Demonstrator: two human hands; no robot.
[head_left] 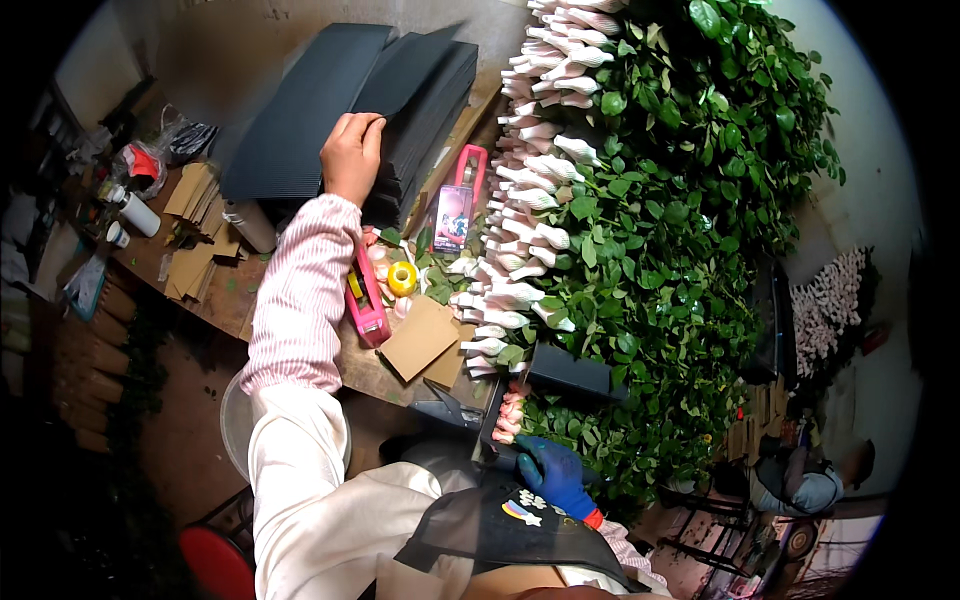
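Note:
My bare left hand (352,158) reaches up over a stack of black corrugated sheets (430,130). Its thumb and fingers pinch the edge of one black corrugated sheet (408,82), which is tilted up from the others. My right hand (555,477), in a blue glove, is low by my apron, beside a small group of pink roses (509,412) at a dark holder. Its fingers are partly lost against the dark parts, so their grip does not show. Roses with white net sleeves (530,195) on their heads lie in a long, leafy pile along the table.
Between my arm and the roses are a pink tape dispenser (369,305), a yellow tape roll (403,278), brown cardboard pieces (420,338) and a phone (452,218) against another pink dispenser. A white bottle (138,213) stands at left. Someone sits (812,488) at far right.

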